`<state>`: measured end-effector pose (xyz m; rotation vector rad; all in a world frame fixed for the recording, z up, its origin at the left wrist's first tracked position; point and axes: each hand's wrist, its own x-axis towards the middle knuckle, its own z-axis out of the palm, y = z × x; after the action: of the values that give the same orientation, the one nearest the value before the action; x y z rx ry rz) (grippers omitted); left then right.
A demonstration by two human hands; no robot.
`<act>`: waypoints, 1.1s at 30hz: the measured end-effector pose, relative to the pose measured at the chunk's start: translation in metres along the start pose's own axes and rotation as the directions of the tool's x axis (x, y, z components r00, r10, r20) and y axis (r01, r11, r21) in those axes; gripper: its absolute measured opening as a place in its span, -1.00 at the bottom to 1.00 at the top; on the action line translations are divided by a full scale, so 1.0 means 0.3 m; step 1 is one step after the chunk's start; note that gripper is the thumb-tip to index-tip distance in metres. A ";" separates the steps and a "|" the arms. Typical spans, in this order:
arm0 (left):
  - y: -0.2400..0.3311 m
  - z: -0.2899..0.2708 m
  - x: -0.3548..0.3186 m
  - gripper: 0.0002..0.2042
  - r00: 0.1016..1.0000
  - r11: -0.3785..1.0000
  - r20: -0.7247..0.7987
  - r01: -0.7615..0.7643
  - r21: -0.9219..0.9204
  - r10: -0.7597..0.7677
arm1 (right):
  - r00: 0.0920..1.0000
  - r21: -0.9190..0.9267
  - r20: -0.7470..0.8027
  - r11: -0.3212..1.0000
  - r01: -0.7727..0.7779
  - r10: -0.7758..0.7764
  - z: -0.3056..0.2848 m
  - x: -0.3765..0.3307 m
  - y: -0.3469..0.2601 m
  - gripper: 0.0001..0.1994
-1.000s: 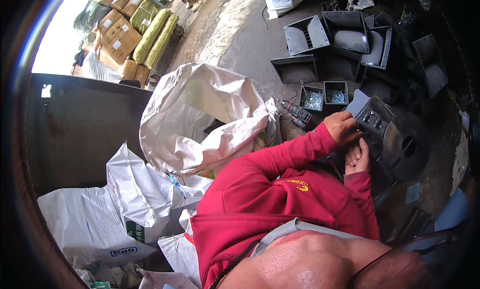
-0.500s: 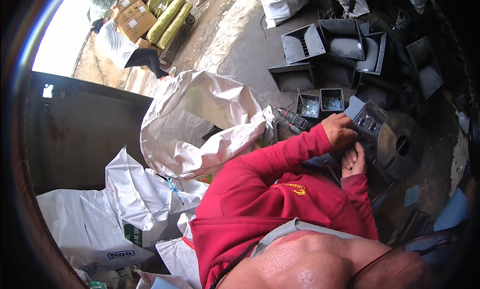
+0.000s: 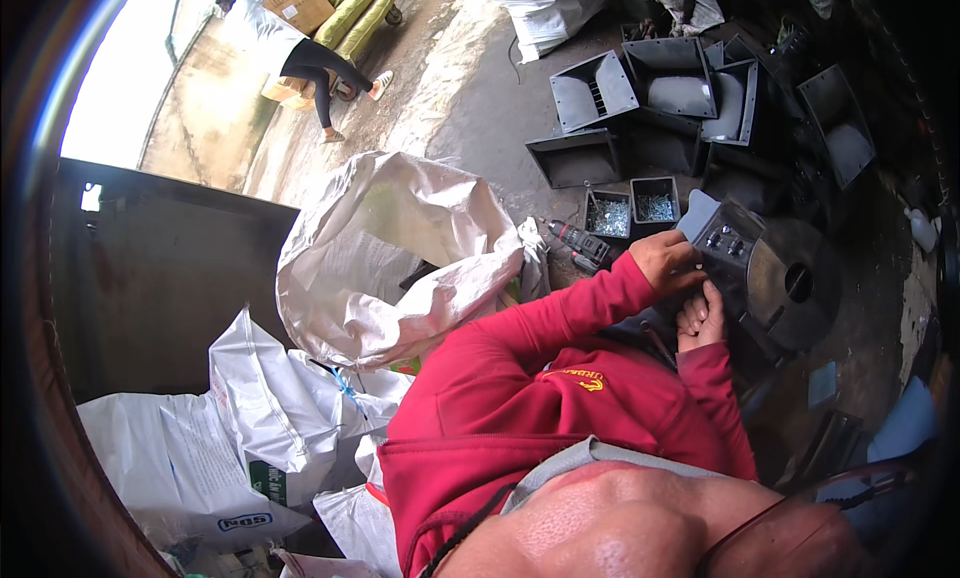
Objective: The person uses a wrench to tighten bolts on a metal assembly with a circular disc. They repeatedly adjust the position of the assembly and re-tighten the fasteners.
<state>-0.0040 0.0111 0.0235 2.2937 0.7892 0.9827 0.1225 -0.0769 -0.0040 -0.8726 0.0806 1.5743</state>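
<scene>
My left hand (image 3: 666, 262) has its fingers bent and pinched together at the near edge of a dark plate (image 3: 722, 260). Several small shiny metal pieces (image 3: 722, 241) sit on that plate. Just below it, my right hand (image 3: 702, 318) is curled closed, thumb pointing up toward the left fingertips. Whatever lies between the fingers of either hand is too small or hidden to name. Right of the plate is a dark round disc (image 3: 775, 278) with a hole in it. Two black bins (image 3: 632, 210) of small metal screws stand just beyond my left hand, beside a cordless drill (image 3: 580, 244).
Black funnel-shaped housings (image 3: 680, 78) are piled at the far right. A large open white sack (image 3: 330, 278) stands at my left, with more white bags (image 3: 160, 448) nearer. In the background a person (image 3: 285, 48) bends by a cart of cartons (image 3: 300, 3) and green bundles.
The view has shifted slightly. Both hands stay nearly in place, with small finger movements. The background person has moved right and away, along with the loaded cart.
</scene>
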 end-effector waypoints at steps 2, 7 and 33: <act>0.004 0.011 -0.021 -0.84 0.998 0.998 -0.002 0.061 0.015 -0.061 | 0.999 -0.009 0.029 1.000 -0.028 0.028 -0.014 0.000 0.007 -0.64; -0.051 -0.029 0.050 -0.83 0.936 0.926 0.110 -0.348 0.145 0.334 | 1.000 -0.036 0.008 0.999 0.004 -0.004 -0.012 -0.002 -0.002 -0.62; 0.017 -0.019 -0.009 -0.83 0.996 0.992 -0.043 0.083 0.096 -0.079 | 1.000 -0.023 0.006 1.000 -0.013 0.014 -0.012 0.002 0.002 -0.61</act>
<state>-0.0084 0.0070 0.0290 2.3107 0.9586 0.9744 0.1238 -0.0785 -0.0070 -0.8869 0.0637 1.5934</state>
